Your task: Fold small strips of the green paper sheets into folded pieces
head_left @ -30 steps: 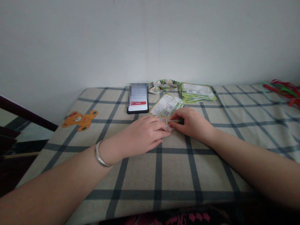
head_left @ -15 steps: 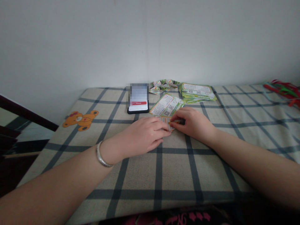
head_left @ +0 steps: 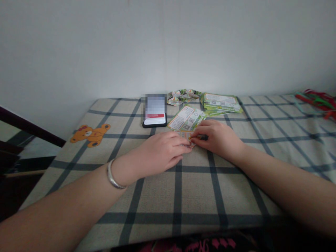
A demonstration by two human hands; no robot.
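A small printed slip of paper (head_left: 184,134) lies on the table between my two hands, mostly covered by them. My left hand (head_left: 165,149), with a silver bangle at its wrist, rests over the slip's near left part. Its fingers are stretched out flat, their tips against the paper. My right hand (head_left: 214,136) is closed, thumb and forefinger pinching the slip's right side close to my left fingertips. Just beyond is a green and white printed leaflet (head_left: 187,118), lying flat at an angle. Exactly how the slip is folded is hidden by my fingers.
A phone (head_left: 155,120) with a lit screen lies left of the leaflet. Folded paper pieces (head_left: 183,96) sit by the wall, beside a stack of leaflets (head_left: 223,102). A red and green bundle (head_left: 319,101) is far right. A bear picture (head_left: 90,135) marks the checked tablecloth (head_left: 154,203).
Almost nothing differs. Both hands keep their places on the slip, with only a very slight shift of the fingers.
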